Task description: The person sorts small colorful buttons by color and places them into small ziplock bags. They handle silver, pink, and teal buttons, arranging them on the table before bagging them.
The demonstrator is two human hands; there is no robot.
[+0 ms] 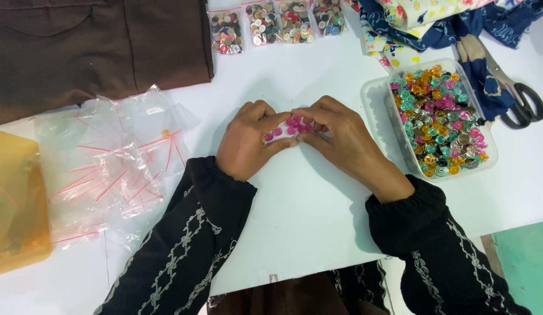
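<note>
- Black embroidered sleeves fill the lower frame, nearest the camera, above a white table.
- Brown garment, upper left, is cut off by the frame edge; its full shape cannot be told.
- Yellow translucent box, left edge, partly out of view; contents unclear.
- Heap of empty clear zip bags lies just beside the box.
- Clear tub, right, holds mixed coloured buttons.
- Left hand and right hand meet at centre frame, fingers curled and pinching a small bag of pink buttons.
- Scissors, upper right, lie partly on patterned fabric.
- Four filled button bags sit at the top edge.
- Risk: a loose pinch could tip the bag and scatter buttons across the table.
- Hidden: fingers cover the bag mouth; sealed or unsealed cannot be told.
</note>
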